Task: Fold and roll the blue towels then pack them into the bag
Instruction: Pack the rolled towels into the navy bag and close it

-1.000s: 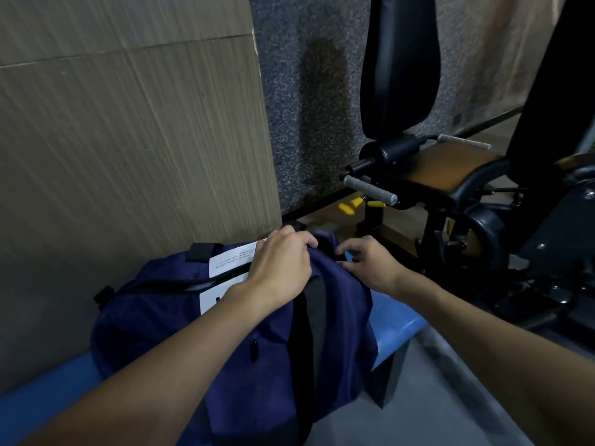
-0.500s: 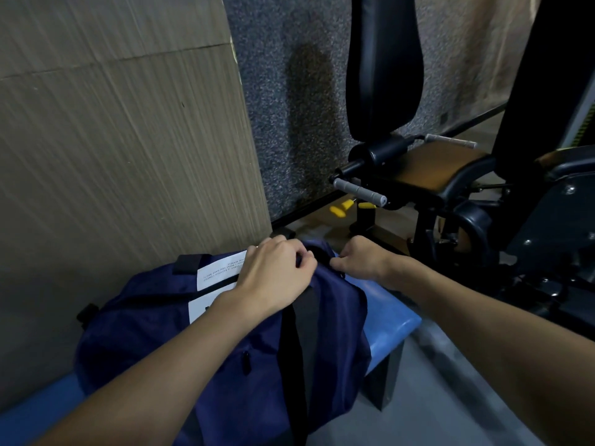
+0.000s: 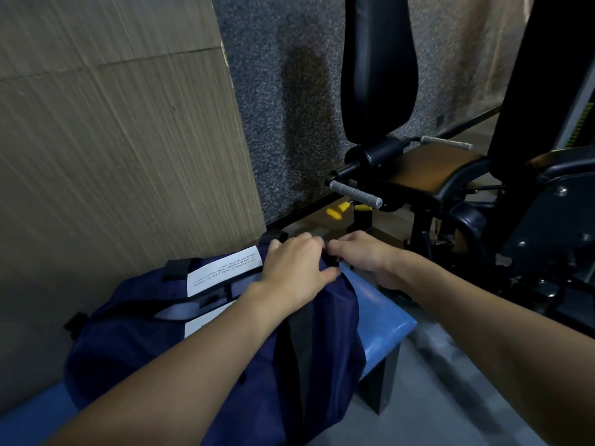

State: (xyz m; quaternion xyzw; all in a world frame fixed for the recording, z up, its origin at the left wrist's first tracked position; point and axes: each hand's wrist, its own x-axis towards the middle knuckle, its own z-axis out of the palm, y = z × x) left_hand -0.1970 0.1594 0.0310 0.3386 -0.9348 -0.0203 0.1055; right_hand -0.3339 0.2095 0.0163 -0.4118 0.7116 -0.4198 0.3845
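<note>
A navy blue duffel bag (image 3: 154, 333) with black straps and a white printed label lies on a blue bench (image 3: 383, 320) against the wall. My left hand (image 3: 296, 268) rests on the bag's right end, fingers curled into the fabric near the top. My right hand (image 3: 360, 255) is just to its right, fingers curled at the bag's end where a small black part shows; what it pinches is hidden. No blue towels are visible outside the bag.
A black gym machine (image 3: 402, 175) with a padded backrest, brown seat and grey handle stands right behind the bench's end. A wood-panel wall (image 3: 112, 140) runs along the left. Grey floor (image 3: 450, 397) lies to the right of the bench.
Both hands have drawn closer together at the bag's right end; my right hand has moved left toward my left hand. The bag stays in place.
</note>
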